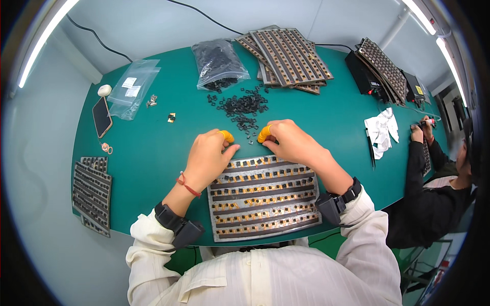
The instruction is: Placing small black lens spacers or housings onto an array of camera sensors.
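Observation:
My left hand [210, 155] and my right hand [290, 140] rest on the green table just beyond a grey slotted tray [263, 198], with an orange finger cot on a finger of each. Their fingertips are curled and pinched near a few small black parts [249, 136] at the edge of a loose pile [241, 106]. Whether either hand grips a part is hidden by the fingers. The tray holds rows of small black and gold pieces.
A bag of black parts [218, 62] and a stack of trays [287, 57] lie at the back. More trays [92, 194] sit at the left, near a phone [101, 116] and clear bags [133, 87]. A person [434, 194] works at the right beside white cloth [383, 130].

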Demonstrator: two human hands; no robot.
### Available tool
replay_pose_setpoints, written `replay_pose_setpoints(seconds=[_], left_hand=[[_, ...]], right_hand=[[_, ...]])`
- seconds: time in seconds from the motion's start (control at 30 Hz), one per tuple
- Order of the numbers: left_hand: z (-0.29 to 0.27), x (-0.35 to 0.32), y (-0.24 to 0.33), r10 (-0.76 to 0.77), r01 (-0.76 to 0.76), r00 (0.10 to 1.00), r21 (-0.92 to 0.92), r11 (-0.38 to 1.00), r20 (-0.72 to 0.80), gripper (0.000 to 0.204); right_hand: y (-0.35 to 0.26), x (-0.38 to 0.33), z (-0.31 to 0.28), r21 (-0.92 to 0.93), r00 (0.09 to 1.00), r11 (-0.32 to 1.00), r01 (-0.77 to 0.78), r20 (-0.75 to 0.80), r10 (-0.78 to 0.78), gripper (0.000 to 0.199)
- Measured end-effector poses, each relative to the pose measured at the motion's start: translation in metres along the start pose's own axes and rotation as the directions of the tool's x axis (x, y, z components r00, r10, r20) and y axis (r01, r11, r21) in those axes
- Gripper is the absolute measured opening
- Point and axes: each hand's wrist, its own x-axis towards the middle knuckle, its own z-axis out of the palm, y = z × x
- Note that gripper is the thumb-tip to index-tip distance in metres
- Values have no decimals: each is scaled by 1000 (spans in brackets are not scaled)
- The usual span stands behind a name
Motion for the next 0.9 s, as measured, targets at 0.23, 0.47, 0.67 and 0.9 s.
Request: replay_pose_setpoints(seconds=[0.23, 0.47, 0.67, 0.9], left_hand=[[9, 4, 3, 88, -86, 996, 123, 989, -16, 18], [6, 5, 6, 76, -74, 997, 95, 993, -23, 15], [2, 4, -2, 7, -9, 1000, 76, 997, 29, 14], [-2, 7, 3, -59, 56, 995, 39, 998, 83, 14]], right_hand=[[15, -7, -5, -7, 993, 993, -116, -23, 116, 16], [-4, 0, 2, 50, 983, 983, -178, -38, 180, 16], [-9, 5, 10, 22, 981, 982, -190, 46, 189, 19], [0, -1, -3, -20, 978, 986, -165, -133, 161, 19]])
